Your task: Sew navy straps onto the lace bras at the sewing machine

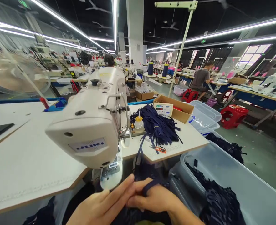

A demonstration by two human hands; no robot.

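My left hand (102,203) comes in from the bottom, its fingers straight, pressed together and laid against the fingers of my right hand. What they hold, if anything, is hidden. My right hand (155,197) is closed with bent fingers, and a navy strap (149,186) loops over it. Both hands are below the rounded arm end of a white sewing machine (84,125). More navy straps (160,125) lie bundled on the table on the right, some hanging over its front edge. Orange thread snips (161,149) rest by the bundle.
A small oil bottle (138,123) stands beside the machine, near a control panel (163,109) and a cardboard box (185,109). Clear plastic bins (253,175) with navy straps flank my right side. The white tabletop (34,150) extends left. A person (201,78) sits farther off.
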